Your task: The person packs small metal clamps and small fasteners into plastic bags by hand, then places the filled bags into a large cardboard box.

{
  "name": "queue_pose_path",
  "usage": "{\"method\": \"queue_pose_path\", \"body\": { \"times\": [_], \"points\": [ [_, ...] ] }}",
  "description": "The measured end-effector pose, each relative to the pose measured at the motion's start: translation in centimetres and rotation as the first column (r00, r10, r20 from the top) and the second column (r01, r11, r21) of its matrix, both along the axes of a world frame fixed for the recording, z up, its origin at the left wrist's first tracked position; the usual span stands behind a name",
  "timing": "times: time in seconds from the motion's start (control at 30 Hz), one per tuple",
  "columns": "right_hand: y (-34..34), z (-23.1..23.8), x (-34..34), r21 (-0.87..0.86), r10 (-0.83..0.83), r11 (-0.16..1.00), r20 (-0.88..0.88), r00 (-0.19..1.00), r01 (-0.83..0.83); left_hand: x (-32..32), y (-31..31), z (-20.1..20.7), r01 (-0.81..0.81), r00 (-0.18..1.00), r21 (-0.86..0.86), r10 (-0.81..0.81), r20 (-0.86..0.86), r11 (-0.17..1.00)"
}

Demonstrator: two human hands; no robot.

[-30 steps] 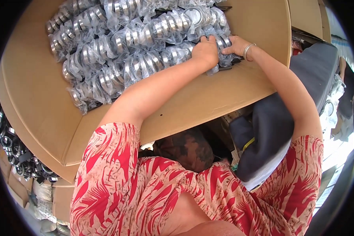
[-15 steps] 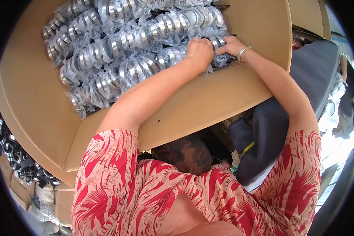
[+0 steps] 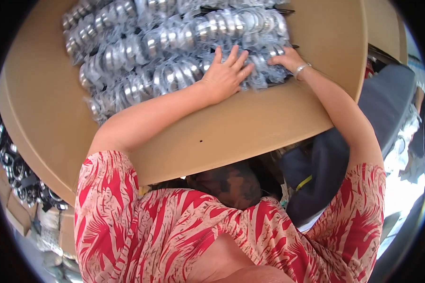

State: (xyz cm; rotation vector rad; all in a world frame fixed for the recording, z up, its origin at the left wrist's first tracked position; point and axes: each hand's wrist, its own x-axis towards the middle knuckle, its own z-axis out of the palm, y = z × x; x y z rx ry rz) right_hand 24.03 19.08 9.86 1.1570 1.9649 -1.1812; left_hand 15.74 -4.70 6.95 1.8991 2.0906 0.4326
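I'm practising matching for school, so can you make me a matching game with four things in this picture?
Things:
1. left hand
2. shiny rings
3. cardboard box
4. bracelet

Clues:
A. brown
B. around the right wrist
C. spread open
D. bundled in clear plastic

Right pairs: 1-C, 2-D, 3-A, 4-B

Pretty sure this is a workshop or factory floor: there's a huge carton (image 3: 250, 115) with row after row of plastic-wrapped metal rings (image 3: 174, 37) up top, loose black-and-silver parts (image 3: 21, 172) heaped at the left edge, plus more cardboard (image 3: 385, 30) upper right.
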Motion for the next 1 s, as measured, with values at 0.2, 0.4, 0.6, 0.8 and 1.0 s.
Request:
{"method": "queue_pose_path", "body": {
  "times": [0.2, 0.4, 0.6, 0.8, 1.0],
  "points": [
    [-0.5, 1.7, 0.7, -0.021, -0.025, 0.999, -0.009, 1.000, 0.025, -0.7, -3.0, -0.5, 0.021, 0.999, -0.059, -0.023, -0.037, 0.998],
    [-1.4, 1.1, 0.2, -0.046, -0.094, 0.995, -0.015, 0.995, 0.093, -1.4, -4.1, -1.7, 0.065, 0.997, 0.027, -0.064, -0.031, 0.997],
    [0.0, 0.7, 0.8, -0.021, 0.010, 1.000, -0.002, 1.000, -0.010, -1.1, -3.0, -1.8, 0.071, 0.997, 0.032, -0.071, -0.007, 0.997],
    [-0.3, 1.2, -0.4, -0.112, 0.015, 0.994, 0.072, 0.997, -0.007, -1.8, -4.2, -0.4, 0.011, 0.992, 0.077, -0.020, 0.121, 0.997],
    [-0.9, 1.8, 0.0, -0.124, -0.056, 0.990, 0.056, 0.997, 0.063, -1.3, -6.8, 1.2, 0.116, 0.976, 0.178, -0.146, 0.162, 0.977]
  ]
}}
